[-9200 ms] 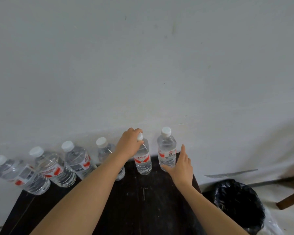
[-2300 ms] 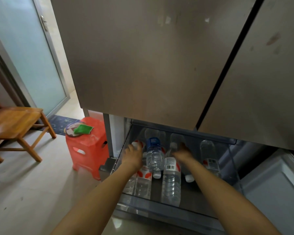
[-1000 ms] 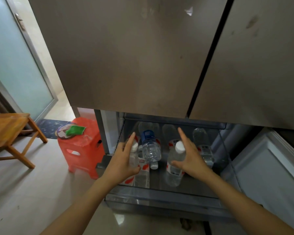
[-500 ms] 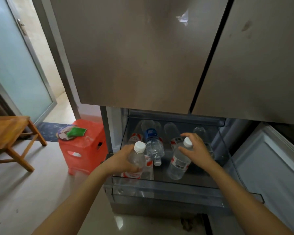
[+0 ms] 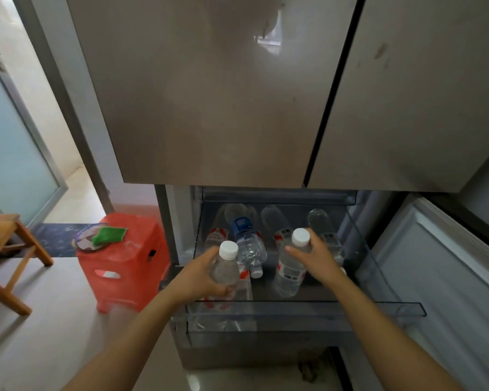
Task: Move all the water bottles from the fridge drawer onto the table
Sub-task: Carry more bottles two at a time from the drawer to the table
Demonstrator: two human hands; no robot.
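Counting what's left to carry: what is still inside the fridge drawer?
In the fridge drawer lie a blue-label bottle and several clear bottles. The hands and two lifted bottles cover others, so no exact count.

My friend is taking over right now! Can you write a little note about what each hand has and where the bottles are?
Left hand: grip shut on a white-capped bottle, lifted over the fridge drawer.
Right hand: grip shut on another white-capped bottle.
Still lying in the drawer: a blue-labelled bottle and several clear ones behind it.
Done: two bottles picked up.
Left: carry both to the table, not in view, then return for the rest.
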